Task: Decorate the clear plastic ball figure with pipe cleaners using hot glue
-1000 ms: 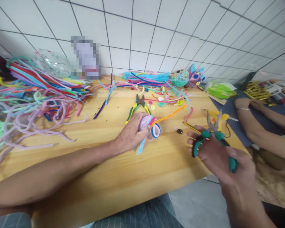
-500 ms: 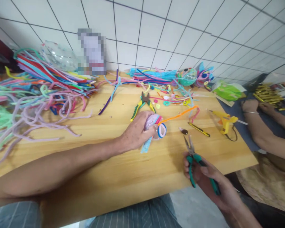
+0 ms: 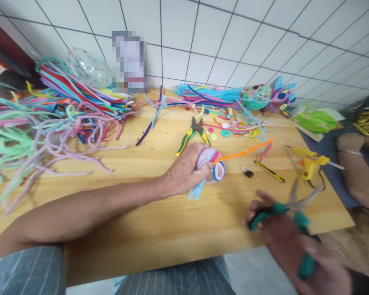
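**Bundle in my left hand, pliers off to the right**

While my left hand [image 3: 184,172] closes around the pipe-cleaner bundle [image 3: 207,164], that soft pink and lilac wad sits on the wooden table [image 3: 160,229] near its middle, with a blue-and-white coil at its right end and a pale blue tail hanging toward me. An orange stem [image 3: 244,150] runs out of it to the right and slightly away, so the long line of the piece lies across me, left to right. My right hand [image 3: 290,241] is blurred at the near right edge of the table, wrapped around the green-handled pliers [image 3: 283,209]; their metal nose points up and right, away from the bundle. The left hand is on the bundle; the right is well apart from it, lower and to the right.

Between them lie a small dark bead [image 3: 247,173] and a yellow craft knife [image 3: 269,171]. Beyond the bundle rest yellow-handled cutters [image 3: 193,135], and a yellow glue gun [image 3: 309,160] lies farther right. Loose pipe cleaners [image 3: 58,119] heap on the left. Another person's forearm [image 3: 356,168] rests at the far right.
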### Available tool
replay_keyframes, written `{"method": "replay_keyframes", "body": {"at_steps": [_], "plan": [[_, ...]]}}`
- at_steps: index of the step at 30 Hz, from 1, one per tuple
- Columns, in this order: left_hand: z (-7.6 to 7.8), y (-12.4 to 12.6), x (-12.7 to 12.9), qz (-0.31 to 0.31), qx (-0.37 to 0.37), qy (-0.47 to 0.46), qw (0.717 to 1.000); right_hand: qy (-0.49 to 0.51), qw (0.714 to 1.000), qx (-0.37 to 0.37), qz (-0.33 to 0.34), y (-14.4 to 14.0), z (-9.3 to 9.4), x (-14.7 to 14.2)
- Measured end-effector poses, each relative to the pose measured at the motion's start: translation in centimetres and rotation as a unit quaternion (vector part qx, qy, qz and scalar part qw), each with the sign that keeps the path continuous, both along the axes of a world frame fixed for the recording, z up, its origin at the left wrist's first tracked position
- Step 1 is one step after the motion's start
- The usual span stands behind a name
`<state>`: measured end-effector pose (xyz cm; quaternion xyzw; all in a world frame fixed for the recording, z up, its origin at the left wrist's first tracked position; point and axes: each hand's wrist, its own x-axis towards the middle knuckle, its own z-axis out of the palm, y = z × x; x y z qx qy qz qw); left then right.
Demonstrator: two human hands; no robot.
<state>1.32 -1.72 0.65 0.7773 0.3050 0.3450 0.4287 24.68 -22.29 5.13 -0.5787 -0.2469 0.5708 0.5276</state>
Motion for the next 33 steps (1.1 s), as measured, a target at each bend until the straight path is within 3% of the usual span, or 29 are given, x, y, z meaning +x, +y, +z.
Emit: {"method": "replay_keyframes", "body": {"at_steps": [3, 5, 8, 10, 13, 16, 20, 23, 27, 33], "plan": [[-0.1, 0.1, 0.0, -0.007, 0.003, -0.003, 1.000, 0.062, 0.994, -0.059, 0.061, -0.5, -1.1, -0.7], [-0.2, 0.1, 0.0, -0.007, 0.008, -0.007, 1.000, 0.051, 0.994, -0.060, 0.078, -0.1, -1.0, -0.4], [0.0, 0.1, 0.0, -0.006, 0.008, -0.006, 1.000, -0.059, 0.997, 0.024, 0.030, 1.8, 0.0, 0.9], [0.1, 0.0, 0.0, -0.010, 0.005, -0.001, 1.000, -0.147, 0.984, 0.097, -0.020, 3.3, -0.2, 1.6], [0.2, 0.0, 0.0, -0.013, 0.003, -0.002, 1.000, -0.264, 0.952, 0.148, -0.051, 4.5, -3.0, 2.1], [0.0, 0.0, 0.0, -0.011, 0.008, -0.009, 1.000, -0.367, 0.914, 0.166, -0.045, 4.0, -6.3, 2.0], [-0.2, 0.1, 0.0, -0.014, 0.007, -0.009, 1.000, -0.409, 0.904, 0.129, 0.005, 2.6, -8.1, 2.0], [-0.1, 0.1, 0.0, -0.013, 0.005, -0.013, 1.000, -0.452, 0.886, 0.094, 0.048, 2.4, -8.2, 2.6], [-0.1, 0.1, 0.0, -0.011, 0.001, -0.014, 1.000, -0.533, 0.831, 0.125, 0.099, 2.9, -7.7, 4.1], [-0.3, 0.0, 0.0, -0.008, 0.016, -0.008, 1.000, -0.598, 0.781, 0.162, 0.071, 4.3, -5.7, 4.1]]}}
